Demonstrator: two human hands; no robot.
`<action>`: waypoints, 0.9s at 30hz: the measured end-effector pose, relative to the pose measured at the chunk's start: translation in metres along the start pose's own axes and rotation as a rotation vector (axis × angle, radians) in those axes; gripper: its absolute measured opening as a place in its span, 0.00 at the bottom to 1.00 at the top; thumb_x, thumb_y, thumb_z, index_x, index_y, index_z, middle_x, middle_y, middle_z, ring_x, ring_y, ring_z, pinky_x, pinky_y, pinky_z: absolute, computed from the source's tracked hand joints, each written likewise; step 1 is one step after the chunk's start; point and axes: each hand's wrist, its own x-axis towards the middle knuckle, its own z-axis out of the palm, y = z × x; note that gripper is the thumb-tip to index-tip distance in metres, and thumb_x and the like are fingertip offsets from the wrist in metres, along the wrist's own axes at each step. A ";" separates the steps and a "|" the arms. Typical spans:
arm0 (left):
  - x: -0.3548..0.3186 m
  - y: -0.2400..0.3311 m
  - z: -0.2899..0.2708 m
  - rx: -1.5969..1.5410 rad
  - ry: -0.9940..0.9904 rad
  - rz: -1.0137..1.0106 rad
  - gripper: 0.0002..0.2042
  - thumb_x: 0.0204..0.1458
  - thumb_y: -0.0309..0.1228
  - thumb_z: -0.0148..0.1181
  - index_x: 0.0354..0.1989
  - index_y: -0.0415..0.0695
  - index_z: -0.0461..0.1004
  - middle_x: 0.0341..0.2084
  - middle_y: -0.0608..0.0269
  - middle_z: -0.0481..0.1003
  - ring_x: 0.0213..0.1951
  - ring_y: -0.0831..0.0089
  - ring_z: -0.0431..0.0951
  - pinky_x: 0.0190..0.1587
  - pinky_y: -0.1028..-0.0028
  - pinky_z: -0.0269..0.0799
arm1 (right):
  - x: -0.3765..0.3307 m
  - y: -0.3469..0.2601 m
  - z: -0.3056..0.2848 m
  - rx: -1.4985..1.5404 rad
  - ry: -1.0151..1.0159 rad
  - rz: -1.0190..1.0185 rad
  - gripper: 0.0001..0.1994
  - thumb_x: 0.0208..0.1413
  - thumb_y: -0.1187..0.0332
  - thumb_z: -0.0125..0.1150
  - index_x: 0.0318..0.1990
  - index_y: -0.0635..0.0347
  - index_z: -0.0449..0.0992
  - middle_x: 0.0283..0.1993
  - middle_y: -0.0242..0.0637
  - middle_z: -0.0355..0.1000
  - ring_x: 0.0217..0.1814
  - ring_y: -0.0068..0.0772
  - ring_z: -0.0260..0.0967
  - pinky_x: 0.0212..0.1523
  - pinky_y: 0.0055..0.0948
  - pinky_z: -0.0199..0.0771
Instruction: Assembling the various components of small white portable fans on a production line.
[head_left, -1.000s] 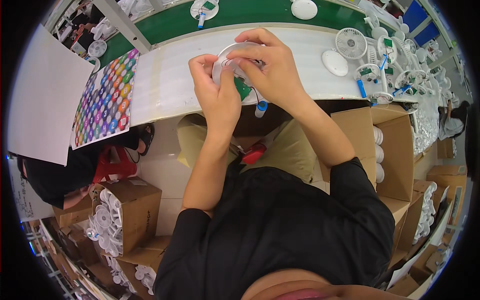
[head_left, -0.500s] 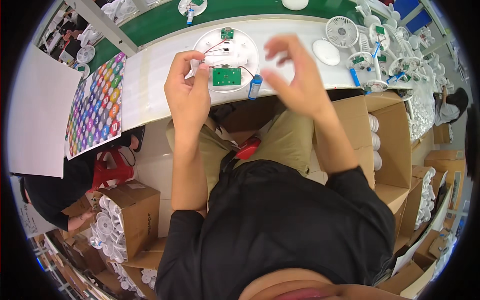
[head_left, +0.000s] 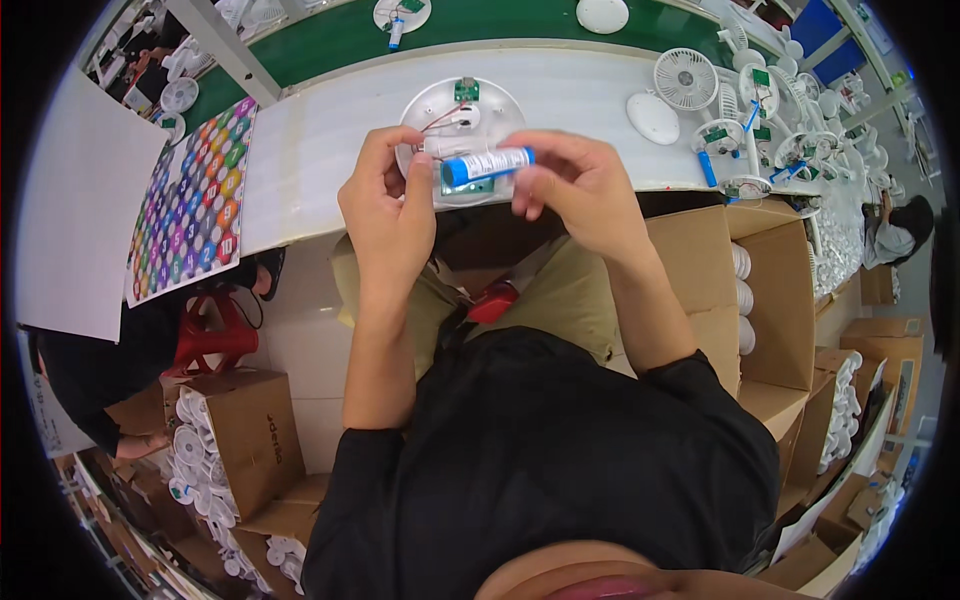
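Note:
A round white plastic base (head_left: 412,105) lies on the white worktable, its inside facing up. It carries a small green circuit board (head_left: 467,90) at its far edge, thin red wires and a larger green board (head_left: 455,188) at its near side, mostly covered now. My left hand (head_left: 392,195) is at the base's left edge, thumb and forefinger closed on it near the wires. My right hand (head_left: 580,190) holds a blue cylindrical battery (head_left: 488,166) by its right end, nearly level above the near part of the base. Its lower fingers are partly hidden.
White fans (head_left: 686,80), a round white cover (head_left: 653,118) and parts with batteries crowd the table's right. A colourful printed sheet (head_left: 195,195) hangs at left. Beyond runs a green belt (head_left: 500,30). An open cardboard box (head_left: 785,290) stands at right; another person (head_left: 110,365) works at left.
My right hand has moved in from the right and taken hold of the battery, lifting it from the table's front edge over the base. My left hand stays at the base's left edge.

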 end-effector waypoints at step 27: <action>0.005 0.001 0.013 0.157 0.079 0.020 0.08 0.56 0.24 0.58 0.43 0.38 0.77 0.33 0.61 0.77 0.28 0.79 0.71 0.31 0.83 0.67 | 0.054 0.061 -0.084 -0.518 0.559 -0.498 0.15 0.57 0.69 0.57 0.51 0.65 0.74 0.49 0.42 0.73 0.45 0.32 0.72 0.46 0.30 0.72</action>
